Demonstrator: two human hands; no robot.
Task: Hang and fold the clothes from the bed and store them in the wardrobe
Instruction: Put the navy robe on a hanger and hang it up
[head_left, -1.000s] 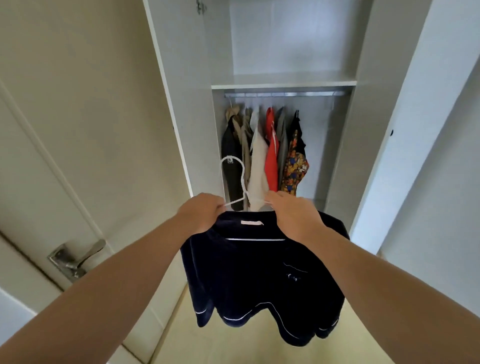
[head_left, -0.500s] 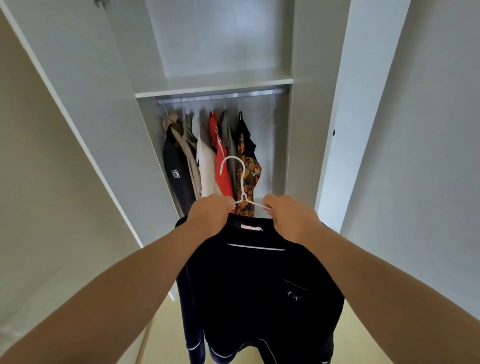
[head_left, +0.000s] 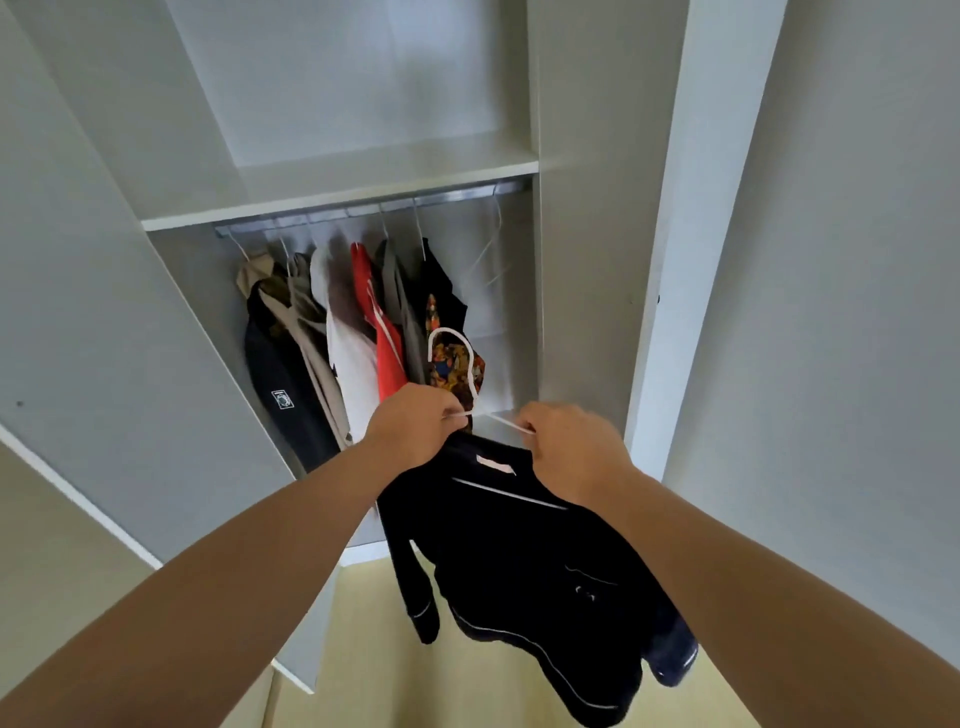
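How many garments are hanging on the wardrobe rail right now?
6, left to right along the rail: navy jacket, beige garment, white garment, red garment, grey garment, black floral garment. They overlap, so another may be hidden.

Soft even daylight, wide-angle edge distortion

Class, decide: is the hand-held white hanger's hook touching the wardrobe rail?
Apart. The head view shows the white hanger's hook well below the wardrobe rail, with hanging clothes visible in the gap between them.
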